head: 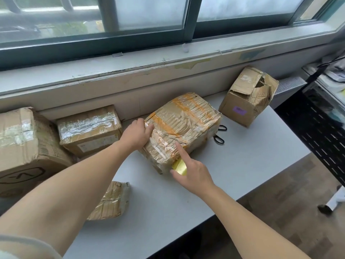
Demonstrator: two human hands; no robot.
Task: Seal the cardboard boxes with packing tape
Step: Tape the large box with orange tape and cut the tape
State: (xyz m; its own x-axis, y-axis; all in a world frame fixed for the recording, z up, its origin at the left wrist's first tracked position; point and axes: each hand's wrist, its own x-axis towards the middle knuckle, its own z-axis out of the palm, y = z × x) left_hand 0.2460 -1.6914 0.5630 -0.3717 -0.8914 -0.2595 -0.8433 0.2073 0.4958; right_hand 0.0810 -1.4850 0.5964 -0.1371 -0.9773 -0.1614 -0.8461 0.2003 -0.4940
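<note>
Table (242, 165): box (186, 124) long axis near-L→far-R; tape (179, 166) gripped.

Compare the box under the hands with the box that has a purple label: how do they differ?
The centre box is closed and wrapped in wrinkled tape with orange stripes; the purple-label box has torn flaps with a gap. The centre box looks long and low; the purple-label box looks nearer a cube. The left hand and right hand touch the centre box; none touches the purple-label box. Both are worn brown cardboard.
</note>
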